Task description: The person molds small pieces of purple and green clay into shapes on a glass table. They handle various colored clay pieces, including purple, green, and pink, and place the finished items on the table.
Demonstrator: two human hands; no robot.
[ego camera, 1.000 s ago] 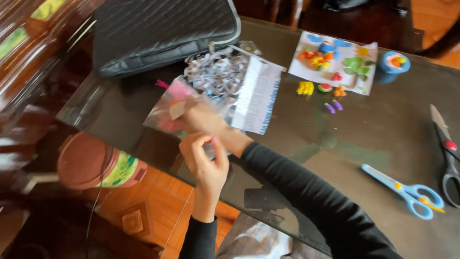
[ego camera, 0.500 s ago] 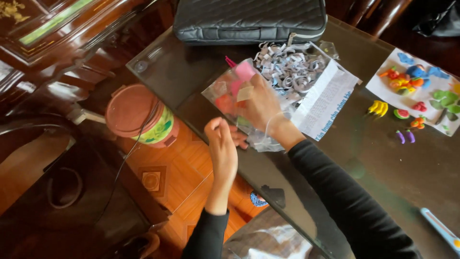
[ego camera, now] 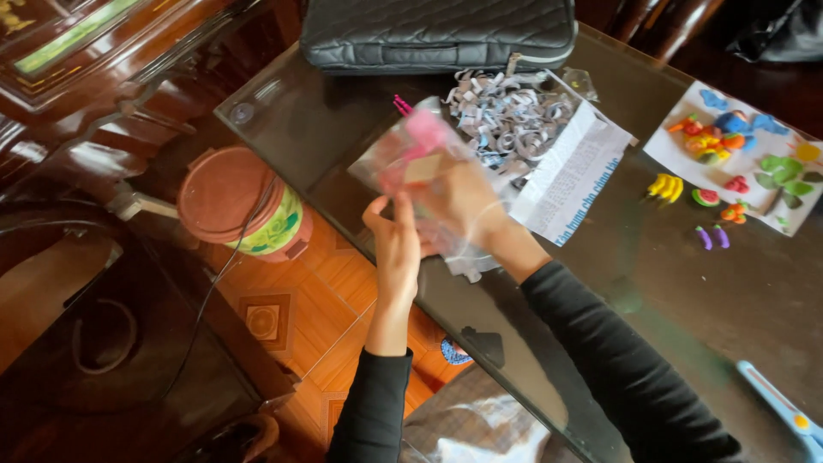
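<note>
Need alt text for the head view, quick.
Right hand is inside a clear plastic bag over a dark glass table, left hand at the bag's edge. Behind lie grey paper curls and a black bag.

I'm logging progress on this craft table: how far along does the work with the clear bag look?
Done: small clay figures sit on a white sheet, others loose on the glass table. In hand: the right hand is inside a clear plastic bag holding pink pieces; the left hand grips its edge. Left: curled paper strips lie piled, untouched.
</note>
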